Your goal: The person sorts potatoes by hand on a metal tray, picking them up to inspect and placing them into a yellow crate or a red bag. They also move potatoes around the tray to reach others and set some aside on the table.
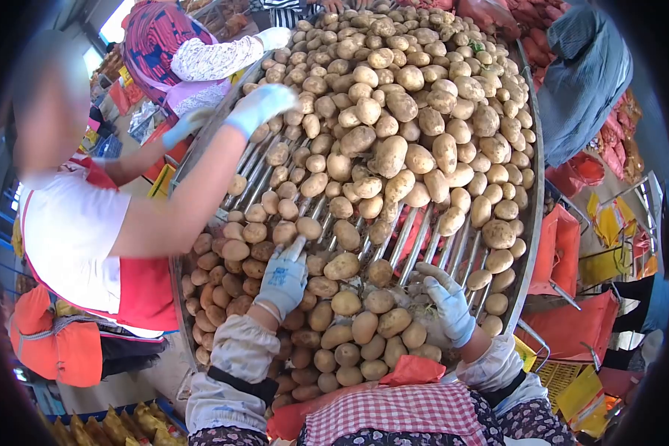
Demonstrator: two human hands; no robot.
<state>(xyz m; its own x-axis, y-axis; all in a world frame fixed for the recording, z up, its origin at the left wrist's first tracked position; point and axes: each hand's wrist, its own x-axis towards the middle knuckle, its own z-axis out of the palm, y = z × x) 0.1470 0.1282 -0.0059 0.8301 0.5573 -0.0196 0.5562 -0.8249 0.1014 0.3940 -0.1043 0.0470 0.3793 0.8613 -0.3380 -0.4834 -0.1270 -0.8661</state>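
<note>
At your far left a co-worker (74, 230) in a white top and red apron leans over the roller bed (254, 160), with a pale blue gloved hand (260, 106) stretched onto the potatoes (394, 104) near the bed's left rim. The potatoes lie heaped across the whole bed, thick at the far end, thinner in the middle where bare rollers show, and packed again just in front of you. Your left hand (282, 279), gloved, lies flat on the near pile, its fingers (299, 249) open and straight, their tips touching one potato (308, 227) and gripping nothing. Your right hand (447, 301), also gloved, rests near the bed's right side with its fingers spread open over potatoes and some stringy debris, holding nothing. Orange sacks (565, 245) hang just beyond the right rim, and another person in a grey-blue garment (583, 74) stands past the far right corner
</note>
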